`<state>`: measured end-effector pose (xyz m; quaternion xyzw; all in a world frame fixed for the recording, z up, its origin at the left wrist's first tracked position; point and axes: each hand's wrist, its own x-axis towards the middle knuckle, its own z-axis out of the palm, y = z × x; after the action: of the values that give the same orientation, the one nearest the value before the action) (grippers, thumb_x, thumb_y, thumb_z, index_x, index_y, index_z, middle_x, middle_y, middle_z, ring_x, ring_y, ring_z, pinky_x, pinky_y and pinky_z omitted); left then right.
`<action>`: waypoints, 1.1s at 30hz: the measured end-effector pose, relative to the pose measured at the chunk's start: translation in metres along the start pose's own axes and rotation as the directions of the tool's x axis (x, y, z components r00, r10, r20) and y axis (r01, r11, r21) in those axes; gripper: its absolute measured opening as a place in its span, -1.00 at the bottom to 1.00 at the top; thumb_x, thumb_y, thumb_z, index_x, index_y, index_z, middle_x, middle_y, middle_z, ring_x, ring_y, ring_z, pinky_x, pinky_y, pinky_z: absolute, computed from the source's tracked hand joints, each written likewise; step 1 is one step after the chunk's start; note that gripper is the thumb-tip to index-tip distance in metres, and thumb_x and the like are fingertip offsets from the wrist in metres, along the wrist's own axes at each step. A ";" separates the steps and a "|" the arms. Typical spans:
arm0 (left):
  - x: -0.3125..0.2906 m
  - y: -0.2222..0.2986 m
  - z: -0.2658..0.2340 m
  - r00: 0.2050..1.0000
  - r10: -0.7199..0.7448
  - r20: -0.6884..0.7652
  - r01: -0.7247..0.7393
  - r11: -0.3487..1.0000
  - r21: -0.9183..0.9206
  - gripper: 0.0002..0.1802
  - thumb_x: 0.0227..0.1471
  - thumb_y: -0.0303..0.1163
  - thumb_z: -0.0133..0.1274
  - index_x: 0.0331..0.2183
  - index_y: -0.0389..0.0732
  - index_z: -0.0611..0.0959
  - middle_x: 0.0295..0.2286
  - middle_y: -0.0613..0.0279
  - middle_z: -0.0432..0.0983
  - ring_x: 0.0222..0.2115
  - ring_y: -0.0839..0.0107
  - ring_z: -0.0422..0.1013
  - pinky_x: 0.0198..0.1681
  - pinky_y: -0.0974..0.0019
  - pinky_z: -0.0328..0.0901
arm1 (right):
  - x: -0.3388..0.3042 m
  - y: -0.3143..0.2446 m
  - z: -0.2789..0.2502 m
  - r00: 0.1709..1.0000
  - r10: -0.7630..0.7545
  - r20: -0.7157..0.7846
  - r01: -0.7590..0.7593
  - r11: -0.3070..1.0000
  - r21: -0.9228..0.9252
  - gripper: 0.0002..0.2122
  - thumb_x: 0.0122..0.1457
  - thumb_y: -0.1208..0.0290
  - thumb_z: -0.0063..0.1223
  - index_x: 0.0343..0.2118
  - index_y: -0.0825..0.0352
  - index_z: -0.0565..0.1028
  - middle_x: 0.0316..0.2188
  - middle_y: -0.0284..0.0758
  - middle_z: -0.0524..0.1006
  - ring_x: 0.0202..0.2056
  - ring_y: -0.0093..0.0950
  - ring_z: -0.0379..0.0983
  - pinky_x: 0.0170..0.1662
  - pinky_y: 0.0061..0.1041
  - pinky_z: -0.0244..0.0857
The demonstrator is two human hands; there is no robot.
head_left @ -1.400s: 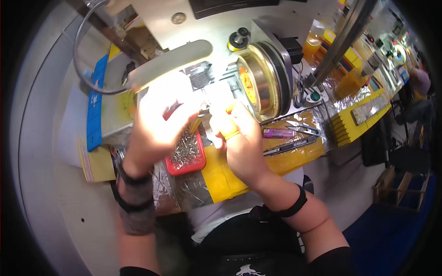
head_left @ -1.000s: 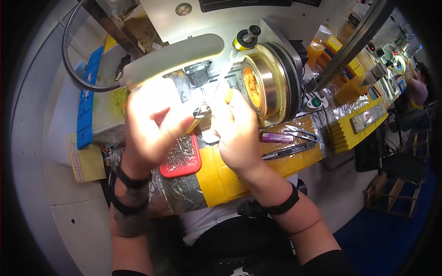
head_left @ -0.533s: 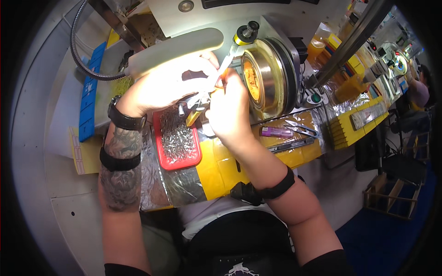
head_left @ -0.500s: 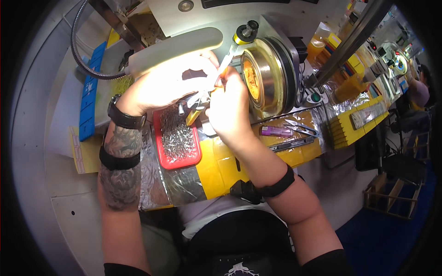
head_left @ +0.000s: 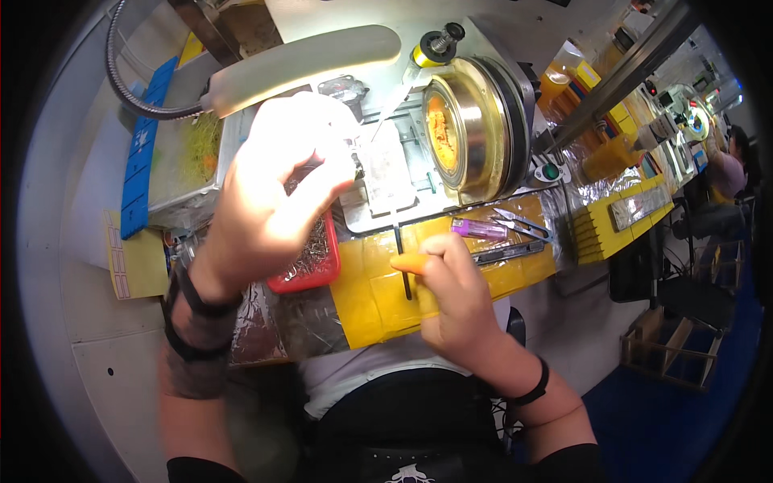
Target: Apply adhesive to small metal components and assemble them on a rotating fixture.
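My left hand [head_left: 282,185] is under the lamp, washed out by glare. Its thumb and fingers come together beside a small dark part at the fingertips; what they pinch is lost in the brightness. Below that hand lies a red tray [head_left: 328,262] of fine metal pieces, partly covered. My right hand [head_left: 460,298] is lower, over the yellow work surface [head_left: 362,282]. Its fingers are curled in, with an orange tip at the forefinger; whatever is inside cannot be made out. A thin black rod [head_left: 407,288] lies by that fingertip. A thread bobbin holder [head_left: 433,50] with a yellow spool leans above the metal plate.
A lamp [head_left: 306,68] overhangs the left hand. Right of the plate stands a round metal drum [head_left: 475,133] with orange contents. A purple lighter [head_left: 481,229] and thread snips [head_left: 523,225] lie nearby. A yellow block [head_left: 620,217] sits farther right; a person [head_left: 729,157] is beyond.
My right hand has come away from the left, down toward me over the yellow surface. The left hand has turned and now covers more of the red tray. The bobbin holder is no longer between the hands.
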<state>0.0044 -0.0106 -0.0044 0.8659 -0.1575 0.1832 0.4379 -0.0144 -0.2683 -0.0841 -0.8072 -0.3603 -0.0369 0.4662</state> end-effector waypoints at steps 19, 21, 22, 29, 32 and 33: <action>-0.068 -0.027 0.035 0.971 0.118 -0.208 -0.037 0.934 0.354 -0.82 -0.09 -0.31 0.41 -0.39 -0.12 0.76 0.20 -0.25 0.36 0.23 -0.22 0.24 0.32 -0.16 0.11 | 0.041 0.024 0.025 0.982 -0.105 -0.154 0.095 0.993 -0.077 -0.61 -0.09 0.79 0.05 -0.12 0.43 0.58 -0.07 -0.09 0.59 -0.07 -0.10 0.60 -0.01 -0.28 0.50; -0.066 -0.025 0.033 0.976 0.095 -0.196 -0.020 0.937 0.350 -0.82 -0.10 -0.32 0.41 -0.39 -0.12 0.76 0.21 -0.27 0.35 0.23 -0.23 0.24 0.32 -0.16 0.11 | 0.040 0.023 0.025 0.977 -0.106 -0.187 0.094 0.993 -0.076 -0.61 -0.09 0.79 0.07 -0.13 0.43 0.58 -0.09 -0.10 0.60 -0.09 -0.10 0.60 -0.03 -0.29 0.50; -0.065 -0.025 0.034 0.976 0.090 -0.197 -0.017 0.938 0.345 -0.83 -0.10 -0.32 0.40 -0.40 -0.12 0.76 0.21 -0.27 0.35 0.23 -0.23 0.24 0.33 -0.15 0.11 | 0.043 0.023 0.026 0.972 -0.123 -0.198 0.109 0.991 -0.079 -0.62 -0.09 0.78 0.08 -0.14 0.42 0.58 -0.10 -0.10 0.60 -0.10 -0.10 0.60 -0.04 -0.29 0.51; -0.062 -0.024 0.031 0.979 0.062 -0.193 0.007 0.941 0.339 -0.86 -0.12 -0.36 0.37 -0.43 -0.13 0.75 0.23 -0.25 0.33 0.24 -0.22 0.23 0.34 -0.13 0.09 | 0.041 0.021 0.021 0.977 -0.093 -0.192 0.082 0.995 -0.064 -0.63 -0.11 0.79 0.07 -0.16 0.45 0.57 -0.15 -0.08 0.62 -0.11 -0.12 0.62 -0.03 -0.32 0.52; -0.063 -0.026 0.035 0.981 0.053 -0.188 0.012 0.944 0.330 -0.87 -0.11 -0.37 0.37 -0.43 -0.13 0.75 0.24 -0.24 0.32 0.24 -0.21 0.23 0.34 -0.12 0.09 | 0.041 0.021 0.015 0.972 -0.127 -0.199 0.115 0.991 -0.068 -0.68 -0.05 0.76 0.10 -0.17 0.45 0.55 -0.19 -0.10 0.62 -0.16 -0.12 0.63 -0.08 -0.34 0.52; -0.063 -0.027 0.035 0.980 0.056 -0.189 0.010 0.944 0.329 -0.87 -0.11 -0.37 0.37 -0.43 -0.13 0.75 0.24 -0.24 0.32 0.24 -0.21 0.22 0.34 -0.11 0.10 | 0.043 0.017 0.013 0.980 -0.106 -0.169 0.097 0.994 -0.059 -0.69 -0.05 0.76 0.10 -0.17 0.45 0.55 -0.20 -0.10 0.62 -0.17 -0.11 0.62 -0.09 -0.34 0.52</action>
<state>-0.0336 -0.0169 -0.0711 0.9027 -0.0909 0.2963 0.2986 0.0244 -0.2396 -0.0866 -0.7930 -0.3583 -0.1390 0.4726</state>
